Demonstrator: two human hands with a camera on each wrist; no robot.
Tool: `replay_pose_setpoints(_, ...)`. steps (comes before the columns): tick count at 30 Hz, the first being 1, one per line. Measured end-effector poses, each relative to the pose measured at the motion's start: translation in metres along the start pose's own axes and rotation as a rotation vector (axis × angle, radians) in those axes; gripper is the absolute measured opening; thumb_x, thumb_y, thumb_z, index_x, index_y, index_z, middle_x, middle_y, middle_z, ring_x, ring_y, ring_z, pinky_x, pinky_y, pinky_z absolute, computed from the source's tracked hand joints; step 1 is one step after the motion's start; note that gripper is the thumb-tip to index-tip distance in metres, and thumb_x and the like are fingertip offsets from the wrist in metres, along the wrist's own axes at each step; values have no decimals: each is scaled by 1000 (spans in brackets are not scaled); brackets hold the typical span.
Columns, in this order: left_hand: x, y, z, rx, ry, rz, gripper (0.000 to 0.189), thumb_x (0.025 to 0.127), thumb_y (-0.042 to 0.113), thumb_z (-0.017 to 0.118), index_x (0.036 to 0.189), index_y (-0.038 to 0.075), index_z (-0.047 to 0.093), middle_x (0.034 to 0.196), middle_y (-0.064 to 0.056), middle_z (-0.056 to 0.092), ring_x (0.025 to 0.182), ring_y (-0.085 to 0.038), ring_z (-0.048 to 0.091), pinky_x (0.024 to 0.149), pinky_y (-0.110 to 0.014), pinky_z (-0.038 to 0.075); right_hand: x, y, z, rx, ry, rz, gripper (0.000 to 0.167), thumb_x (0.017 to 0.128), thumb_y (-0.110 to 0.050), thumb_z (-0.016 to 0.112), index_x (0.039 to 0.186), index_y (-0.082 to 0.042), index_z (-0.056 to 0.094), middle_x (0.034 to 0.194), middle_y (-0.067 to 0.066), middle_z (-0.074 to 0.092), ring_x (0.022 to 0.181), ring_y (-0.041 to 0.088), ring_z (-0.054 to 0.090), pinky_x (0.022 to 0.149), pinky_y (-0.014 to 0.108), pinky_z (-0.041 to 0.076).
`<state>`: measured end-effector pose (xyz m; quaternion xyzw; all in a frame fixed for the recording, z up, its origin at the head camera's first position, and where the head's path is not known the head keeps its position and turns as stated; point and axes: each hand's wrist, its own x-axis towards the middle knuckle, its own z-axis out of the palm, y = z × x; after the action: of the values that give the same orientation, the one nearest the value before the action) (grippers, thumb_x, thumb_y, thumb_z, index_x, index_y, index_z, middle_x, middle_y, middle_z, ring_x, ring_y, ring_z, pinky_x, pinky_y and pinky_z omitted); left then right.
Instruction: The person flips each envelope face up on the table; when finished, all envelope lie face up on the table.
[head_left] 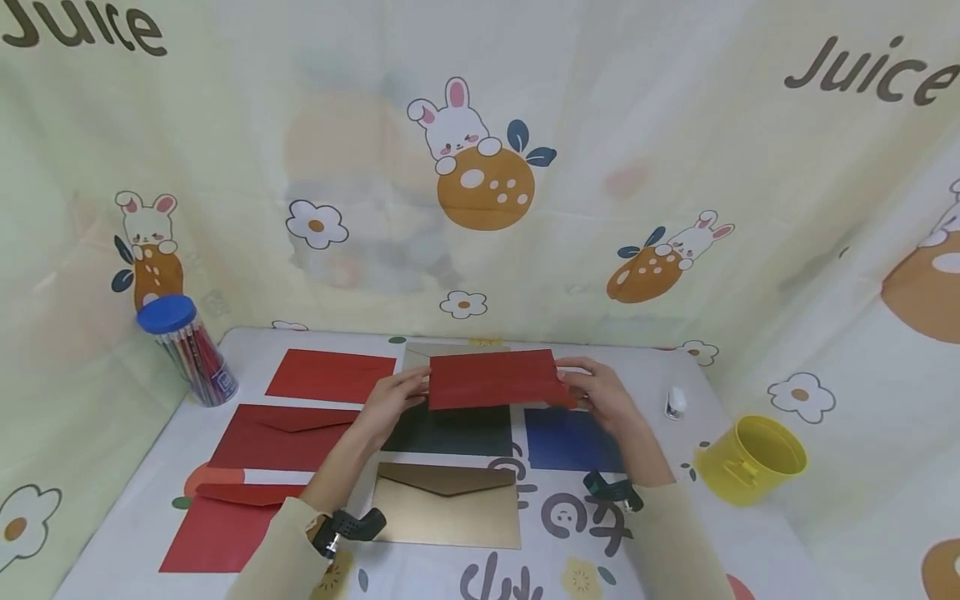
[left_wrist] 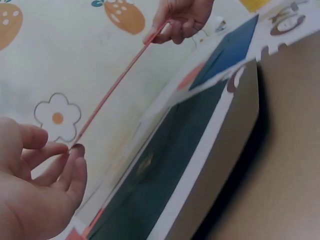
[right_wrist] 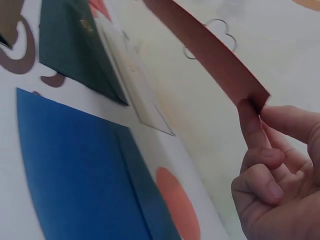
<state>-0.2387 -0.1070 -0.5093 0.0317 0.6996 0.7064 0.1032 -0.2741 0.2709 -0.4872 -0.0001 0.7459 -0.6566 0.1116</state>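
A red envelope (head_left: 491,381) is held up above the back of the table, its left end pinched by my left hand (head_left: 392,406) and its right end by my right hand (head_left: 602,392). In the left wrist view the envelope (left_wrist: 112,92) appears nearly edge-on. Beneath it lie a dark green envelope (head_left: 457,435) and, farther back, a pale envelope (head_left: 417,357), partly hidden. A blue envelope (head_left: 573,443) lies below my right hand. Nearer the front is a gold envelope (head_left: 450,515). At the left, a column holds a red (head_left: 322,377), a dark red (head_left: 277,446) and another red envelope (head_left: 221,537).
A clear jar of pencils (head_left: 198,362) with a blue lid stands at the table's left edge. To the right are a small white object (head_left: 676,403), perhaps a stapler, and a yellow bucket (head_left: 742,467). A printed curtain (head_left: 360,142) hangs behind the table.
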Motion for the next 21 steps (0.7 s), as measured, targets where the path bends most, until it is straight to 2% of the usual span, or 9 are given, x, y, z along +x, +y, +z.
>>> replay_pose_setpoints(4,-7,-1,-11,56,47,2,41,105,24,55,144,12,56,141,-10,58,122,-27,61,108,-44,46,-2,2,11,-110,-30,0,48,98,-21,66,142,-6,52,97,3,76,75,13,67,65,30,51)
replay_pose_setpoints(8,-12,0,-17,86,81,17,40,104,23,56,144,15,56,140,-10,59,119,-26,63,105,-43,49,-1,4,19,-153,-45,6,46,97,-21,67,139,-5,56,95,4,76,73,15,63,57,29,40)
replay_pose_setpoints(13,-16,0,-21,117,124,48,42,103,20,59,144,15,55,137,-11,60,112,-27,66,100,-43,52,-2,3,28,-160,-33,2,40,96,-20,68,132,-7,61,85,3,72,66,21,52,55,29,36)
replay_pose_setpoints(16,-17,-2,-23,138,145,60,44,100,19,63,143,15,56,131,-12,63,107,-27,67,93,-39,56,-1,3,30,-163,-23,-10,37,96,-22,68,130,-7,63,81,8,68,62,22,47,54,30,35)
replay_pose_setpoints(21,-18,-2,-26,145,144,97,47,97,20,69,142,14,57,122,-15,64,101,-32,68,75,-27,56,1,2,31,-173,-6,-22,35,95,-26,70,126,-11,66,79,8,68,65,29,51,55,29,38)
